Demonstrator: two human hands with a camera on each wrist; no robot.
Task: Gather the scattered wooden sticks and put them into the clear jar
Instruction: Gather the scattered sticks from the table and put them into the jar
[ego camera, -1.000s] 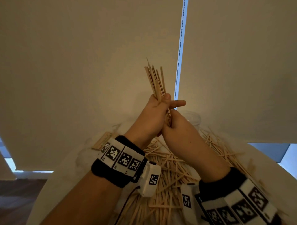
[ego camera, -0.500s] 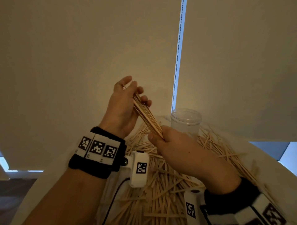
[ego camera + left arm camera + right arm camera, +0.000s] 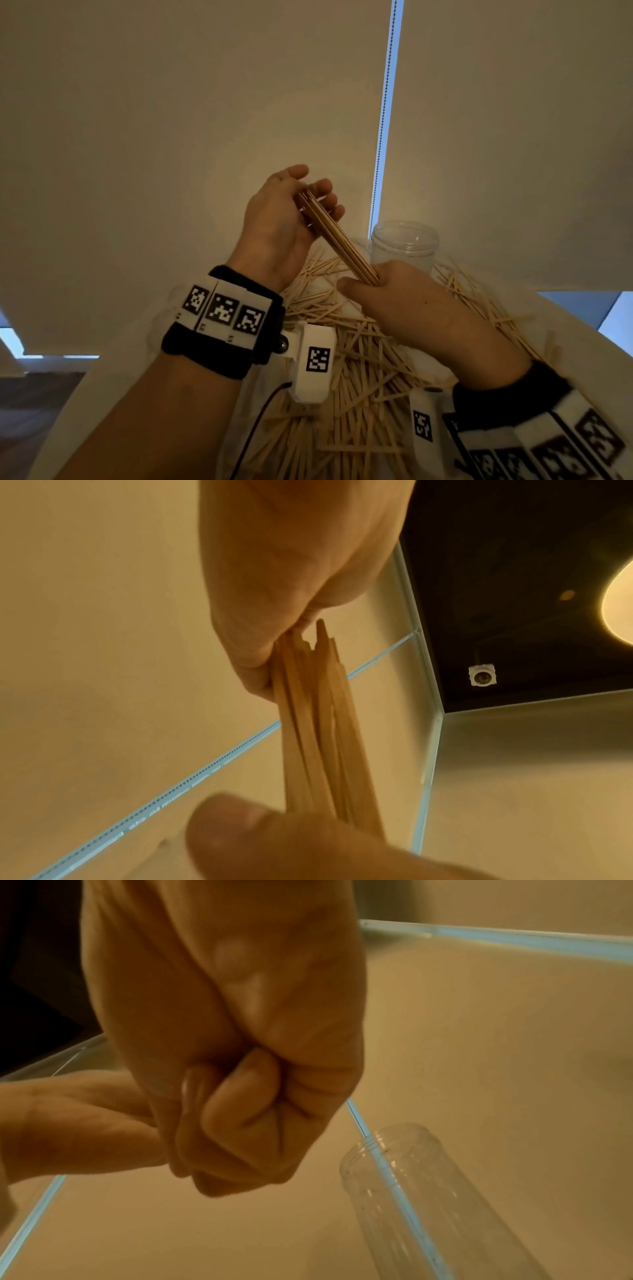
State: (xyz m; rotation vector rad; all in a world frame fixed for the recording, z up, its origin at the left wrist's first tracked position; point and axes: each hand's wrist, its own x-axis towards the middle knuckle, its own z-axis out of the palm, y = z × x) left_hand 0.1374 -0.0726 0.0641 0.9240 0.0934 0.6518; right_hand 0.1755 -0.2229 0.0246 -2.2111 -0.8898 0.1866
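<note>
A tight bundle of wooden sticks point(image 3: 337, 240) slants in the air, upper end to the left. My left hand point(image 3: 294, 212) cups that upper end between thumb and curled fingers. My right hand point(image 3: 387, 291) grips the lower end in a fist. In the left wrist view the bundle point(image 3: 315, 723) runs from my left hand point(image 3: 291, 574) down to the right thumb. The right wrist view shows only the closed right hand point(image 3: 232, 1096); the sticks are hidden inside it. The clear jar point(image 3: 404, 245) stands open just behind my right hand and appears again in the right wrist view point(image 3: 411, 1177).
Many loose sticks point(image 3: 359, 359) lie in a heap on the white round table point(image 3: 582, 359), around and in front of the jar. Drawn blinds hang close behind, with a bead chain point(image 3: 383, 120) between them.
A second ago both hands held the bundle upright and close together. The left hand has slid to the upper end, and the bundle now slants, uncovering the jar.
</note>
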